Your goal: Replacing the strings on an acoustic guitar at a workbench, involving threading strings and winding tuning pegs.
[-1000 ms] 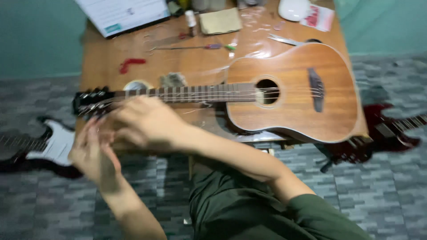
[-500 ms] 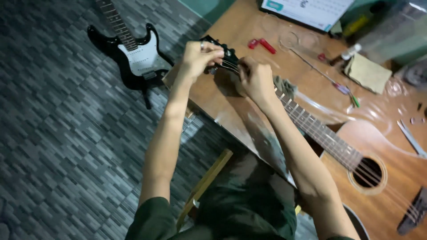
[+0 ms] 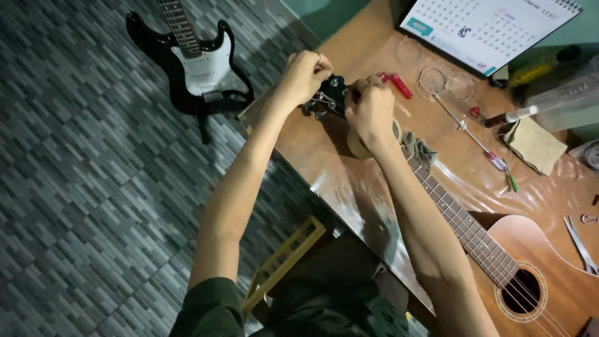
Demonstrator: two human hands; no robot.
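Observation:
An acoustic guitar lies on a brown wooden table, its neck running up-left to a dark headstock near the table's corner. My left hand, a ring on one finger, is closed at the headstock's upper edge by the tuning pegs. My right hand is closed over the headstock's lower end where the neck begins, pinching something thin I cannot make out. A roll of tape sits under the neck, partly hidden by my right hand.
A black and white electric guitar lies on the tiled floor, upper left. On the table: a desk calendar, red cutters, a long screwdriver, a tan cloth, pliers. A wooden stool stands below.
The view swung from facing the table to looking along it from the side. Both hands stay at the headstock, now bunched closer together on it.

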